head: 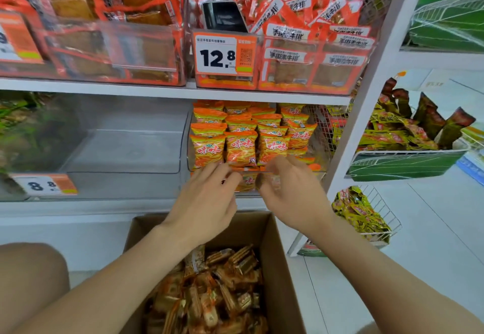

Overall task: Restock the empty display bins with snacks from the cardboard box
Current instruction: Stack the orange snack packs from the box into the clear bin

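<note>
At centre frame, the left hand (207, 202) reaches with fingers loosely extended to the front lip of a clear bin (318, 150) of orange packets (239, 148). The right hand (290, 195) curls there too, too blurred to tell its grip. Below them, the cardboard box (277, 255) holds wrapped snacks (222, 294). An empty bin (125, 150) sits centre left.

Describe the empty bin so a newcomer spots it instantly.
On the white shelving, take the lower shelf just above the cardboard box. The clear bin sits left of the stacked orange packets. Unlike every neighbouring bin, it holds nothing.
</note>
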Tool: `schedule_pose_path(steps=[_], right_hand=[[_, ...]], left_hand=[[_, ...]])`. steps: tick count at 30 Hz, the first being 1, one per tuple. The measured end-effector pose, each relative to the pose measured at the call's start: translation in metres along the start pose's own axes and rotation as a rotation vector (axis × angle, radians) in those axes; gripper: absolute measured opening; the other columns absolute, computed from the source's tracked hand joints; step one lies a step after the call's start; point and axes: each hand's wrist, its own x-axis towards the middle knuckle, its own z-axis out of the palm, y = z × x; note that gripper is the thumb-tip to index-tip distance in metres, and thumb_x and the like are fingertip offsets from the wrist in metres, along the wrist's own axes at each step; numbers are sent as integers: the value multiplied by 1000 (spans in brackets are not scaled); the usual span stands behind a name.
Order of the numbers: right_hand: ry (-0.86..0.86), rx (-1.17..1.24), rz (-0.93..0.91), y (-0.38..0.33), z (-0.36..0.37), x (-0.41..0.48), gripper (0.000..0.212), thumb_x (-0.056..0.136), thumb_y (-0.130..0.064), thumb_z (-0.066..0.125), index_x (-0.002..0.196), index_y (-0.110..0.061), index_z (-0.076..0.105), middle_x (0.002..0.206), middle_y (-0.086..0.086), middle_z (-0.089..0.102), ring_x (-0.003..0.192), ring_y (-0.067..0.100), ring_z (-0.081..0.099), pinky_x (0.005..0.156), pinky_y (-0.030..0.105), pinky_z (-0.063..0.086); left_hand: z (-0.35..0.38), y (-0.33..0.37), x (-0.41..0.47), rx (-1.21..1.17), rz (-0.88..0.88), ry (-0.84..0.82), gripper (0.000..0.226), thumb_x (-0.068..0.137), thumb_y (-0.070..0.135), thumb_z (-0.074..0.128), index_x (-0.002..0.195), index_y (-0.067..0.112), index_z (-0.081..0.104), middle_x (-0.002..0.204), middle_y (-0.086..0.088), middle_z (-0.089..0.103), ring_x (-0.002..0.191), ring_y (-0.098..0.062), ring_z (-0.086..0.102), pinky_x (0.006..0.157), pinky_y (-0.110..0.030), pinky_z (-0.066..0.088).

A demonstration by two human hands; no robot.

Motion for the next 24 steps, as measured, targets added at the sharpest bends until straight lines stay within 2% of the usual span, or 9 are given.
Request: schedule_pose_path(steps=[1, 3, 5, 7, 10, 13, 16, 19, 24], right_hand=[[-90, 56, -15, -12, 2, -5, 16, 92, -26, 59, 105, -19, 66, 90, -2, 67, 84, 19, 61, 74, 40, 54], [-314, 50, -79, -31, 12, -18, 15, 94, -27, 55, 101, -20, 67, 79, -4, 68, 71, 16, 63, 67, 41, 57], [-546, -41, -164, -48, 29, -34, 22, 96, -30, 53, 107, -20, 69, 85, -2, 71, 80, 21, 66, 73, 40, 58], [-784, -95, -202, -61, 52, -55, 23, 98, -33, 53, 107, -21, 70, 88, -7, 68, 86, 21, 66, 80, 41, 59], [-1074, -199, -203, -78, 84, -76, 21, 99, -37, 57, 106, -20, 68, 94, -3, 65, 83, 20, 66, 79, 45, 62], [-1147, -293, -241, -90, 103, -77, 27, 100, -36, 57, 118, -19, 67, 104, 0, 67, 88, 21, 66, 80, 43, 63], [-1115, -390, -271, -107, 112, -70, 13, 100, -25, 57, 106, -17, 65, 91, -2, 58, 79, 18, 61, 65, 34, 57], [-1091, -435, -285, -135, 117, -62, 1, 101, -19, 57, 101, -17, 58, 86, -2, 51, 72, 15, 55, 53, 27, 41], [-1003, -322, -236, -185, 132, -62, 17, 100, -24, 57, 108, -12, 67, 92, 3, 63, 79, 20, 63, 56, 30, 44]], left_hand=[[-9, 3, -10, 8, -30, -25, 25, 95, 27, 63, 119, 22, 62, 117, 3, 62, 111, -20, 57, 90, -36, 52], [-22, 2, -33, 3, -145, -232, 21, 98, 38, 56, 114, 26, 61, 112, 6, 64, 106, -19, 61, 87, -37, 54], [-26, -6, -60, -3, -229, -514, 25, 98, 47, 54, 113, 28, 60, 111, 4, 64, 102, -21, 63, 82, -40, 55], [-22, -13, -90, 52, -219, -731, 33, 100, 49, 52, 124, 28, 58, 119, -1, 62, 108, -25, 60, 84, -40, 54], [-5, -23, -130, 140, -173, -951, 52, 103, 43, 50, 151, 25, 42, 140, -7, 51, 125, -32, 53, 94, -42, 48], [9, -35, -156, 109, -201, -1053, 56, 105, 47, 47, 156, 26, 37, 148, -8, 48, 128, -34, 54, 99, -45, 50], [16, -48, -180, 300, -82, -1114, 50, 105, 44, 51, 151, 24, 45, 143, -9, 53, 127, -34, 54, 99, -43, 46], [20, -64, -200, 465, 37, -1078, 42, 105, 32, 53, 146, 20, 52, 140, -9, 55, 128, -30, 51, 100, -39, 41], [10, -89, -222, 482, -22, -1010, 34, 110, 21, 44, 141, 15, 55, 142, -9, 53, 130, -28, 48, 104, -37, 39]])
